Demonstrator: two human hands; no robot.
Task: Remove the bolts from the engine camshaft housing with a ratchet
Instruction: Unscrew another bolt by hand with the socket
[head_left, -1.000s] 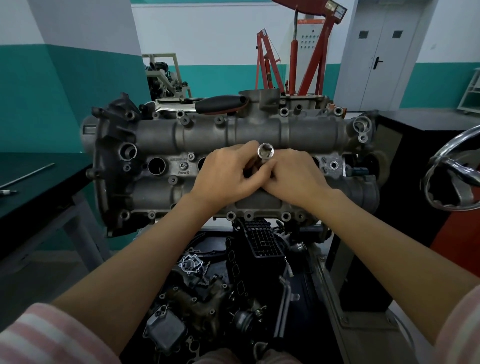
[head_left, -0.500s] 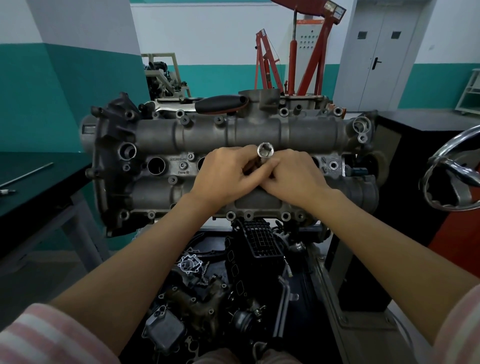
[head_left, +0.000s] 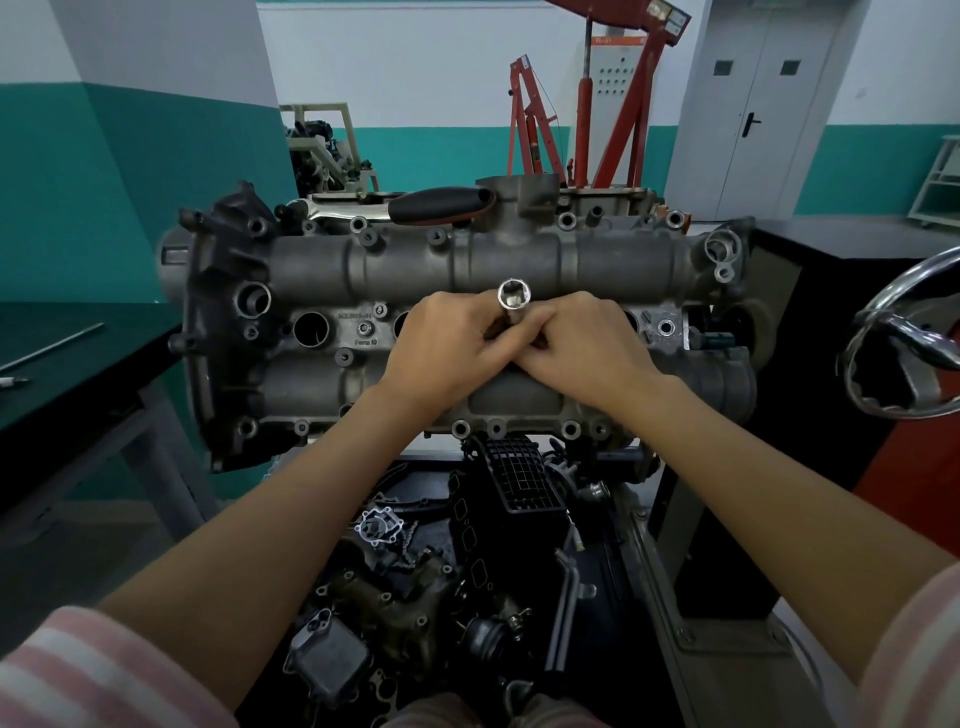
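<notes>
Room: teal-and-white workshop walls, a red engine hoist (head_left: 613, 109) at upper centre of the frame, a dark-topped desk (head_left: 78, 353) at the left edge.
Task's thing: grey cast-metal camshaft housing (head_left: 467, 270) lies across the middle of the frame on the engine, with several small bolts (head_left: 366, 328) seated in its bosses and flanges.
Tool in hand: a shiny long steel socket (head_left: 513, 301) stands up between the two hands at frame centre, its open end toward the camera; its lower end is hidden by the fingers.
Left hand: left hand (head_left: 447, 348) curls round the socket's shaft from the left side.
Right hand: right hand (head_left: 582, 348) closes in from the right, fingers (head_left: 535, 332) meeting the left hand's at the shaft.
Ratchet: black-handled ratchet (head_left: 441, 205) lies apart on the top edge of the housing, above the hands, touched by neither.
Step, as I judge it: seating the socket on a bolt in the central valley of the housing, or spinning it by hand; which one cannot be told.
Next move calls for: keeping the socket square on the bolt head, then one hand free to fetch the ratchet.
</notes>
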